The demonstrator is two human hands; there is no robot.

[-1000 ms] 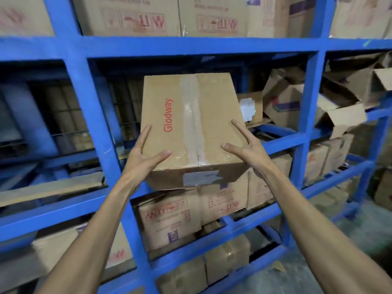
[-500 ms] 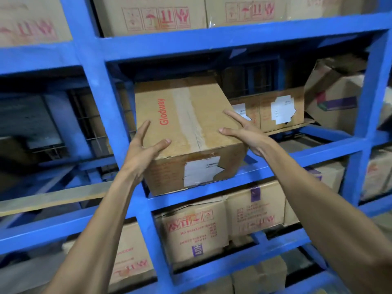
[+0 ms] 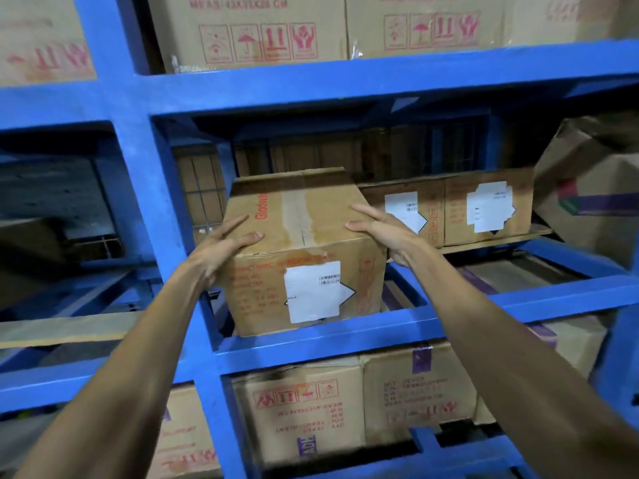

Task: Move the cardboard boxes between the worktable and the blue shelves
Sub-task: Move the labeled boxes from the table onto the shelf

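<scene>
I see the cardboard box (image 3: 304, 250) on the blue shelves (image 3: 345, 331), at the near left of its bay; red "Glodwa" lettering reads on top, a white barcode label (image 3: 313, 292) in front. My left hand (image 3: 221, 247) and right hand (image 3: 383, 229) press its sides, fingers nearly straight. Farther right, two labelled boxes (image 3: 484, 205).

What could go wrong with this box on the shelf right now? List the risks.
1. The box sits at the front beam of the shelf; let go early and it may tip out.
2. The left hand is beside the blue post; pushing the box in could pinch it.
3. The right hand lies between this box and the labelled boxes; fingers may get squeezed.
</scene>
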